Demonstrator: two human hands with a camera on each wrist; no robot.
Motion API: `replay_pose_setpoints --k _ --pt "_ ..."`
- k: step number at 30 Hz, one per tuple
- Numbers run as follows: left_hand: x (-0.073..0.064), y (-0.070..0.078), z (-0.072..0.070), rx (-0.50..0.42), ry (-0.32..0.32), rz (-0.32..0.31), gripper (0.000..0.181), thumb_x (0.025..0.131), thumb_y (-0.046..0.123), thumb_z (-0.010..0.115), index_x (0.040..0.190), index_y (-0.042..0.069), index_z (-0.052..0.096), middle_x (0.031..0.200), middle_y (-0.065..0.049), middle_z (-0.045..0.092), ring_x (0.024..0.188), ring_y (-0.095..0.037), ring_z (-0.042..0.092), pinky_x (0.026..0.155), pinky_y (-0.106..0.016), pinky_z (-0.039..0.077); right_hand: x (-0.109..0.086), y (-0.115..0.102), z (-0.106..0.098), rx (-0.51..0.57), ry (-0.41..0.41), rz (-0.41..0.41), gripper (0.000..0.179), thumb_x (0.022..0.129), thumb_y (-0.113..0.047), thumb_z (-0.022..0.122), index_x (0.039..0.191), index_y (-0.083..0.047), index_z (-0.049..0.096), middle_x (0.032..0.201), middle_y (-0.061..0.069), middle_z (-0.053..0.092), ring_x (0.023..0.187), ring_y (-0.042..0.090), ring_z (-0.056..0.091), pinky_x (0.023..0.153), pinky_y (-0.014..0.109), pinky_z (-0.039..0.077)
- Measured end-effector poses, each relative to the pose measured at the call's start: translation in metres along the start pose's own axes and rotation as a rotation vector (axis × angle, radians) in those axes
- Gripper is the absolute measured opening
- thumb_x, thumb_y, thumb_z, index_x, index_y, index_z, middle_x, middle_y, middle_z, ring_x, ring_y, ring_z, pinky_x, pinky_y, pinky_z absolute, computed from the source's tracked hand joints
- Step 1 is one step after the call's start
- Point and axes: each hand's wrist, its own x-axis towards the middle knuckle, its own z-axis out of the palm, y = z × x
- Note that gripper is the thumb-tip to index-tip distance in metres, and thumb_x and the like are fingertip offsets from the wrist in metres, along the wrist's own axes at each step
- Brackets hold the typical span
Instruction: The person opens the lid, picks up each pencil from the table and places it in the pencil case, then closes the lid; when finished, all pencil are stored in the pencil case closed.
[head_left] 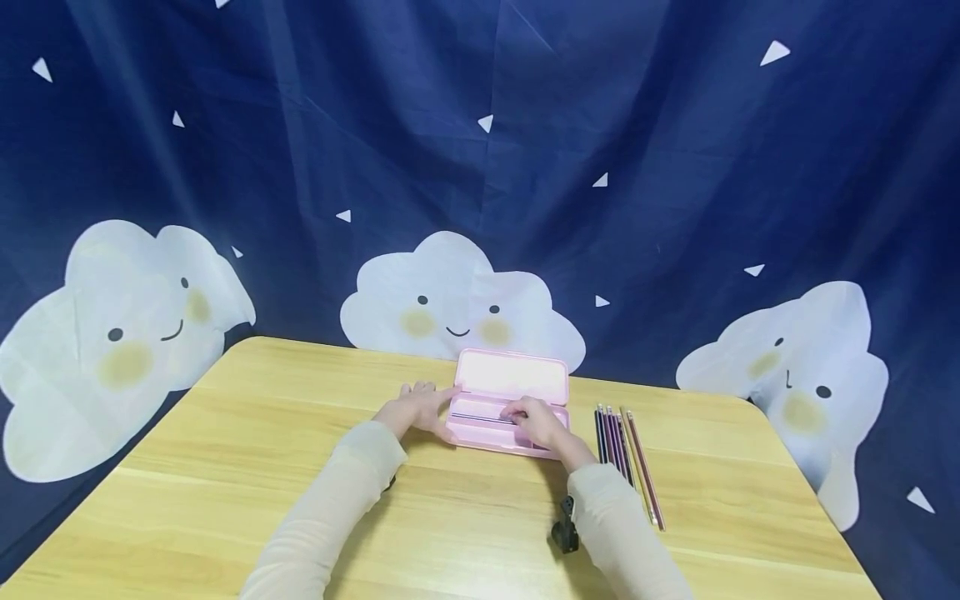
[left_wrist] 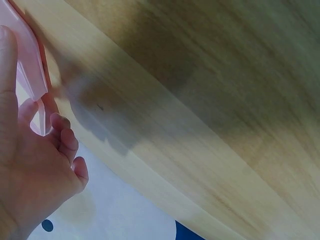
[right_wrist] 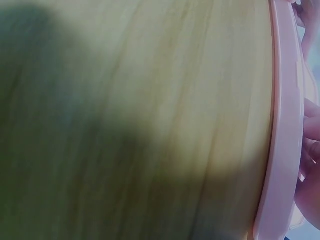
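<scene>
A pink pencil case (head_left: 487, 438) lies on the table with its lid (head_left: 513, 377) raised toward the back. My left hand (head_left: 423, 407) holds the case's left end; in the left wrist view the thumb lies along the case wall (left_wrist: 31, 62) and a finger touches its far corner. Inside the case is a slim dark pencil (head_left: 480, 417). Its right end meets the curled fingers of my right hand (head_left: 537, 421), which reaches over the near wall and pinches it. The right wrist view shows that hand only partly, behind the case's pink side (right_wrist: 287, 125).
Several pencils (head_left: 615, 442) lie side by side on the wooden table (head_left: 480, 517), right of the case. Two lighter ones, including a reddish pencil (head_left: 647, 471), angle toward the near side. Behind the table hangs a blue curtain (head_left: 420, 150) with cloud faces.
</scene>
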Motion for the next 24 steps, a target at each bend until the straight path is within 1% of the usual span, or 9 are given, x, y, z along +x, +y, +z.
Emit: replay_pose_setpoints --k 4,11,14,16,19,21,24 --pt "0.000 0.001 0.000 -0.002 -0.004 -0.005 0.099 0.063 0.054 0.075 0.144 0.025 0.027 0.140 -0.024 0.033 0.126 -0.035 0.030 0.100 -0.049 0.024 -0.001 -0.001 0.000 0.038 0.010 0.021 0.020 0.084 0.009 0.053 0.090 -0.001 0.070 0.093 0.010 0.066 0.093 0.025 0.057 0.089 0.043 0.045" --pt "-0.002 0.002 0.000 -0.013 -0.004 -0.008 0.099 0.063 0.052 0.076 0.144 0.025 0.027 0.141 -0.025 0.030 0.129 -0.036 0.027 0.102 -0.050 0.022 -0.007 0.002 -0.002 0.056 0.061 0.003 0.019 0.083 0.009 0.054 0.092 0.001 0.069 0.095 0.013 0.065 0.094 0.028 0.058 0.088 0.043 0.046" --pt "-0.002 0.002 0.000 -0.010 -0.004 -0.007 0.099 0.063 0.053 0.076 0.144 0.025 0.027 0.141 -0.025 0.031 0.128 -0.035 0.028 0.101 -0.050 0.023 -0.011 0.002 -0.005 0.057 0.083 0.026 0.017 0.083 0.007 0.056 0.092 -0.001 0.069 0.095 0.011 0.065 0.093 0.026 0.058 0.086 0.041 0.046" --pt "-0.002 0.002 -0.001 -0.011 -0.006 -0.007 0.099 0.063 0.053 0.076 0.144 0.024 0.027 0.141 -0.025 0.030 0.129 -0.036 0.027 0.102 -0.051 0.022 -0.013 0.002 -0.008 0.068 0.095 0.037 0.017 0.083 0.006 0.057 0.093 -0.002 0.069 0.096 0.010 0.065 0.090 0.024 0.058 0.084 0.040 0.047" --pt "-0.003 0.002 -0.001 -0.019 -0.010 -0.007 0.099 0.063 0.053 0.075 0.144 0.024 0.027 0.142 -0.026 0.029 0.131 -0.038 0.025 0.104 -0.053 0.019 -0.017 0.003 -0.013 0.102 0.099 0.025 0.018 0.084 0.005 0.056 0.096 0.000 0.068 0.096 0.012 0.065 0.087 0.022 0.057 0.080 0.037 0.047" --pt "-0.003 0.002 -0.002 -0.022 -0.013 -0.007 0.098 0.064 0.053 0.075 0.144 0.023 0.027 0.142 -0.026 0.028 0.131 -0.038 0.024 0.105 -0.053 0.017 -0.019 0.005 -0.016 0.128 0.101 -0.001 0.018 0.084 0.006 0.055 0.097 0.003 0.067 0.097 0.015 0.064 0.087 0.024 0.057 0.079 0.036 0.048" --pt "-0.003 0.002 -0.002 -0.015 -0.012 -0.003 0.098 0.064 0.053 0.075 0.144 0.023 0.027 0.142 -0.025 0.030 0.130 -0.037 0.025 0.104 -0.052 0.019 -0.023 0.008 -0.021 0.151 0.114 -0.019 0.018 0.084 0.006 0.055 0.099 0.005 0.066 0.099 0.018 0.064 0.088 0.026 0.057 0.079 0.035 0.048"
